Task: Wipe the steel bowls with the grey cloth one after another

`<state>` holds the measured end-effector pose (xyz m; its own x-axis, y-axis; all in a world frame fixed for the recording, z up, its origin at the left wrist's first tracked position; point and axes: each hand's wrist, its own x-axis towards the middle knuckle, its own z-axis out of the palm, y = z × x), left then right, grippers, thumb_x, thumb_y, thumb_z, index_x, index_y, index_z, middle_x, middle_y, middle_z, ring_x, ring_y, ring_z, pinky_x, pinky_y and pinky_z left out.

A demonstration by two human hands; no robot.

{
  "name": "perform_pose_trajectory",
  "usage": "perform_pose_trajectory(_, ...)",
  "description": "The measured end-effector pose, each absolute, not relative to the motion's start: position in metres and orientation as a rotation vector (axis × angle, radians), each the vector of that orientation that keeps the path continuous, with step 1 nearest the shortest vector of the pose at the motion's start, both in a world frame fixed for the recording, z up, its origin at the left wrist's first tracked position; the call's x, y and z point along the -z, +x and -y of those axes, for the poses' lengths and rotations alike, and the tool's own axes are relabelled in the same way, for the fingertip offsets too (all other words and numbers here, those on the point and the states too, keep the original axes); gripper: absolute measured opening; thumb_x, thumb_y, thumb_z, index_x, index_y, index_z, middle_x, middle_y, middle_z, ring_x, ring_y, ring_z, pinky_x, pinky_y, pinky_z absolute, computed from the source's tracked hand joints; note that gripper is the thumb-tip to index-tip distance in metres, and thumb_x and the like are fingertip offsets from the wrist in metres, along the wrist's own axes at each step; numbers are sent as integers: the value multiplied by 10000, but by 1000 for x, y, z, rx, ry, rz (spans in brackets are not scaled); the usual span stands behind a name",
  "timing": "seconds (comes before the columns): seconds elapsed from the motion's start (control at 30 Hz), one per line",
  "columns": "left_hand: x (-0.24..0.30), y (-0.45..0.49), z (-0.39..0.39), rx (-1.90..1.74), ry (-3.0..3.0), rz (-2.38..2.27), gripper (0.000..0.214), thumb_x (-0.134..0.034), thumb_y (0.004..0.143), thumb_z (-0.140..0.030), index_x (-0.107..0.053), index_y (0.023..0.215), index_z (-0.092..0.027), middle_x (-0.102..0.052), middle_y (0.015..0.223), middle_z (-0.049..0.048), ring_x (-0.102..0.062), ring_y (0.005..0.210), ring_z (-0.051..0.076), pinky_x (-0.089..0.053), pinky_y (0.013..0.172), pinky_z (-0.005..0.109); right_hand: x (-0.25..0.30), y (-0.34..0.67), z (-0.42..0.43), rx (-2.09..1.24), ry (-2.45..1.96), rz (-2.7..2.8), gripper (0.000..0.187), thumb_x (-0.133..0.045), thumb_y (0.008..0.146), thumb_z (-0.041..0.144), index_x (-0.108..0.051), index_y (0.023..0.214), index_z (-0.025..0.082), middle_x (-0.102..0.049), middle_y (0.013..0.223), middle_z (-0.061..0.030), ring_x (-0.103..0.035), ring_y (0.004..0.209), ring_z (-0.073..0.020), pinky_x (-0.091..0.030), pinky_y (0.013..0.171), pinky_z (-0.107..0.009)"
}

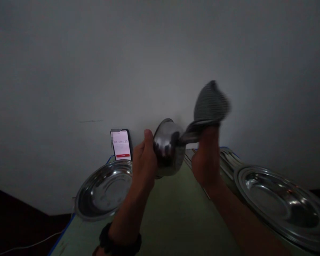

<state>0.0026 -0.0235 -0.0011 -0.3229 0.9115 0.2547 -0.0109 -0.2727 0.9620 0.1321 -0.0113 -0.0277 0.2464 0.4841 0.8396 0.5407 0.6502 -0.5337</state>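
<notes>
My left hand (144,161) grips a small shiny metal bowl (168,151) by its rim side, thumb up. The bowl is tipped on its side above the table, with its outer base turned to the right. My right hand (206,158) is closed around a grey striped cloth (211,105). One end of the cloth stands up above the fist, and the other reaches left to the bowl's base, seeming to touch it. Motion blurs the cloth and the right hand.
A wide metal basin (82,201) stands on the green table (173,220) at the left. Behind it a phone (122,144) showing a timer leans near the wall. At the right lie stacked metal plates (269,202), beside long thin metal utensils (228,158).
</notes>
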Motion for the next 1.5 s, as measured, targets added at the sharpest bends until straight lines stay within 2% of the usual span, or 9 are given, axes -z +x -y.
perform_pose_trajectory(0.2, -4, 1, 29, -1657, 1388, -1175, 356, -616, 772, -118, -593, 419, -164, -546, 444, -15, -434, 479, 120, -341, 458, 200, 21, 118, 15, 24, -929, 1946, 564, -310, 960, 428, -283, 1461, 171, -276, 1545, -68, -198, 1435, -189, -157, 1182, -453)
perform_pose_trajectory(0.37, -3, -7, 28, -1604, 1518, -1126, 332, -668, 756, -210, -602, 436, -155, -544, 438, -10, -427, 439, 94, -303, 403, 179, 16, 134, 8, -77, -861, 1916, 555, -359, 945, 438, -327, 1446, 201, -302, 1535, -48, -188, 1438, -178, -168, 1177, -442)
perform_pose_trajectory(0.5, -1, -14, 24, -1594, 1348, -1106, 405, -655, 785, -364, -576, 437, -173, -484, 364, -20, -378, 319, 77, -258, 316, 189, 16, 148, -4, -314, -787, 1706, 466, -336, 958, 416, -438, 1380, 248, -419, 1473, -23, -330, 1382, -153, -214, 1164, -392)
perform_pose_trajectory(0.7, -4, -17, 12, -1752, 742, -884, 348, -553, 865, -425, -664, 651, -174, -644, 536, 9, -610, 515, 116, -501, 505, 183, 28, 147, -22, -519, -786, 1447, 459, -324, 943, 511, -557, 1251, 262, -569, 1336, -11, -464, 1283, -171, -298, 1121, -381)
perform_pose_trajectory(0.83, -9, -20, 6, -1784, 540, -697, 377, -418, 937, -396, -689, 866, -144, -722, 745, 57, -690, 847, 193, -563, 769, 284, 43, 130, -23, -437, -798, 1466, 528, -293, 950, 506, -371, 1401, 243, -431, 1455, -54, -362, 1360, -162, -267, 1143, -387)
perform_pose_trajectory(1.0, -8, -16, 3, -1788, 430, -629, 410, -362, 957, -378, -669, 1030, -116, -732, 903, 112, -666, 977, 233, -539, 871, 366, 59, 98, -4, 32, -819, 1707, 550, -319, 957, 369, -185, 1474, 241, -235, 1553, -78, -112, 1453, -211, -157, 1170, -508)
perform_pose_trajectory(1.2, 0, 10, 14, -1715, 571, -705, 347, -439, 931, -344, -708, 892, -129, -731, 822, 75, -685, 857, 188, -537, 807, 274, 55, 94, 7, 274, -896, 1837, 587, -352, 945, 323, -164, 1489, 206, -298, 1528, -100, -174, 1440, -230, -206, 1156, -497)
perform_pose_trajectory(1.37, -7, 23, 35, -1649, 818, -837, 339, -515, 853, -94, -687, 576, -186, -680, 621, 34, -640, 683, 150, -491, 619, 177, 35, 116, 3, 177, -848, 1813, 492, -328, 943, 304, -340, 1427, 214, -342, 1512, -63, -166, 1444, -214, -197, 1165, -489)
perform_pose_trajectory(1.5, -7, 22, 35, -1598, 869, -885, 374, -497, 902, -224, -695, 588, -179, -674, 582, 30, -602, 563, 123, -453, 528, 181, 26, 128, 2, 119, -810, 1755, 424, -314, 947, 288, -440, 1352, 275, -427, 1460, -15, -242, 1421, -195, -190, 1165, -481)
